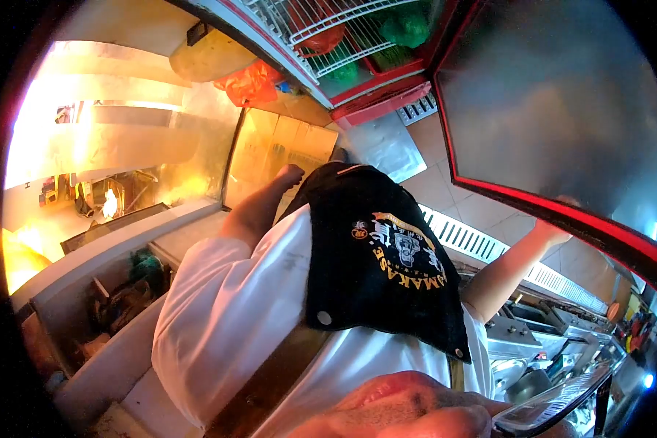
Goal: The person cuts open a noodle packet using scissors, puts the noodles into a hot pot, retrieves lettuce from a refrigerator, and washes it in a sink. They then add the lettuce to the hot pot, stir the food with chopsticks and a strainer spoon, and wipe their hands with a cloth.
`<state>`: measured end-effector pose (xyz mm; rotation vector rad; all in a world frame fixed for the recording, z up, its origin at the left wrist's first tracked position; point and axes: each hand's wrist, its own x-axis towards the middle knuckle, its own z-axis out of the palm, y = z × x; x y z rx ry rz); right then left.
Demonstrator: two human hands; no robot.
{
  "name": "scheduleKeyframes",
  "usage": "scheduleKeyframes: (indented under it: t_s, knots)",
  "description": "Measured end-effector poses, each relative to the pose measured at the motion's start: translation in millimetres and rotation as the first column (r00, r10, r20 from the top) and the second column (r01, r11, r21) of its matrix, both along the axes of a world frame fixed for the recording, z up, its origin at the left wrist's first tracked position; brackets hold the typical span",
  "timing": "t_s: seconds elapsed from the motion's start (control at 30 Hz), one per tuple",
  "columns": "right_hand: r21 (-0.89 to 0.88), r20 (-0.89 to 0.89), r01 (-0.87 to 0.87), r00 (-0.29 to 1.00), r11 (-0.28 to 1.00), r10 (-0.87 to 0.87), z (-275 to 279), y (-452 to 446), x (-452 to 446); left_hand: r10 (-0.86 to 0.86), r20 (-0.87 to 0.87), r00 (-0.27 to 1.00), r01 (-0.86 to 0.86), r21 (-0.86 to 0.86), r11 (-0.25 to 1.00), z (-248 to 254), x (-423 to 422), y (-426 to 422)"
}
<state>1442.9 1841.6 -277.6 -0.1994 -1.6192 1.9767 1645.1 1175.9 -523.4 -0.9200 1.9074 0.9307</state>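
Observation:
My right hand [555, 231] is at the right, with its fingers around the red-framed edge of the glass fridge door [547, 102]. Part of those fingers is hidden behind the frame. The door stands swung open, and its glass looks fogged. My left hand [290, 175] hangs beside the black apron [387, 255], closed, its palm turned out of sight; whatever it may hold is hidden. At the top, the open fridge shows white wire racks [343, 29] bearing green bags [407, 29] and a red bag [323, 38].
An orange-red plastic bag [250, 83] lies beyond a cardboard box [279, 142] at upper left. Floor drain grates [463, 235] cross the tiles. Steel cooking equipment [515, 336] stands lower right. An open compartment with clutter [124, 303] is at lower left, near a brightly lit glass panel.

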Motion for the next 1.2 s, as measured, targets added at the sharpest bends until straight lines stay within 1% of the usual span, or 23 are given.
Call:
scheduleKeyframes:
  t_s: [0.1,0.17,0.23,0.3,0.37,0.4,0.5,0.57,0.63,0.67,0.7,0.73,0.77,0.8,0.83,0.87,0.9,0.93,1.0,1.03,1.1,1.13,1.2]
  knots:
    - [-0.178,-0.048,-0.099,0.995,0.979,0.092,-1,3,1,0.103,0.089,0.991,-0.104,0.013,0.994,-35,10,-18]
    - [-0.236,-0.010,0.028,0.999,0.971,-0.031,20,-20,1,0.135,-0.100,0.986,-0.126,0.090,0.988,-22,-5,-7]
    - [-0.331,-0.064,-0.059,0.997,0.942,0.040,6,11,-5,-0.201,-0.217,0.955,0.219,0.061,0.974,-17,-50,1]
    - [-0.415,-0.108,-0.131,0.990,0.900,0.095,6,10,3,-0.171,-0.324,0.931,0.180,-0.004,0.984,-26,-105,18]
    - [-0.264,0.160,0.196,0.974,0.944,-0.158,37,-27,4,-0.273,-0.566,0.778,0.210,-0.175,0.962,-44,-162,29]
    - [0.051,0.158,0.027,0.987,0.998,-0.035,-7,34,10,-0.288,-0.625,0.725,0.166,-0.247,0.955,-53,-195,35]
    - [0.228,0.136,0.040,0.988,0.973,-0.072,11,25,26,-0.231,-0.674,0.702,-0.236,-0.526,0.817,-90,-293,51]
    - [0.337,0.135,0.032,0.988,0.941,-0.082,10,6,34,-0.388,-0.609,0.692,-0.287,-0.725,0.626,-121,-346,39]
    - [0.381,0.158,0.024,0.983,0.924,-0.091,-12,-31,47,-0.459,-0.736,0.498,-0.449,-0.672,0.589,-169,-382,10]
    - [0.350,0.138,0.166,0.965,0.922,-0.225,-30,-43,60,-0.485,-0.751,0.449,-0.459,-0.659,0.596,-208,-400,-12]
    - [0.108,0.192,0.225,0.951,0.968,-0.242,-47,-66,64,-0.478,-0.746,0.463,-0.454,-0.663,0.594,-212,-402,-11]
    - [-0.146,0.228,0.310,0.935,0.940,-0.273,-64,-88,68,-0.358,-0.716,0.599,-0.376,-0.647,0.664,-196,-405,-2]
    - [-0.096,0.391,0.141,0.916,0.985,-0.093,-101,-86,101,-0.241,-0.646,0.724,-0.303,-0.612,0.730,-177,-401,9]
    - [0.046,0.444,0.183,0.877,0.982,-0.184,-143,-115,117,-0.304,-0.640,0.705,-0.202,-0.593,0.780,-167,-389,21]
    - [-0.081,0.699,0.152,0.713,0.985,-0.052,-177,-140,133,-0.363,-0.641,0.676,-0.101,-0.569,0.816,-159,-374,31]
    - [0.041,0.847,0.006,0.531,0.999,-0.038,-212,-179,139,-0.414,-0.665,0.622,-0.039,-0.555,0.831,-157,-361,38]
    - [-0.079,0.903,0.009,0.425,0.997,0.068,-214,-238,121,-0.459,-0.692,0.557,0.023,-0.540,0.841,-155,-350,43]
    - [-0.153,0.897,-0.287,0.362,0.946,0.254,-219,-278,101,-0.460,-0.689,0.560,0.079,-0.509,0.857,-150,-342,47]
    - [-0.130,0.655,-0.563,0.569,0.816,0.497,-256,-353,57,-0.464,-0.678,0.570,0.132,-0.482,0.866,-152,-326,52]
    - [0.006,0.740,-0.748,0.450,0.664,0.500,-259,-385,18,-0.515,-0.700,0.494,0.144,-0.518,0.843,-161,-316,60]
    - [0.274,0.487,-0.795,0.600,0.542,0.634,-271,-457,-54,-0.599,-0.743,0.299,0.131,-0.590,0.797,-138,-300,65]
    - [0.369,0.516,-0.819,0.574,0.440,0.636,-290,-482,-84,-0.087,-0.926,0.368,0.097,-0.055,0.994,-170,-290,65]
    - [0.383,0.628,-0.849,0.528,0.364,0.572,-346,-526,-133,0.439,-0.791,0.426,0.043,0.502,0.864,-208,-276,66]
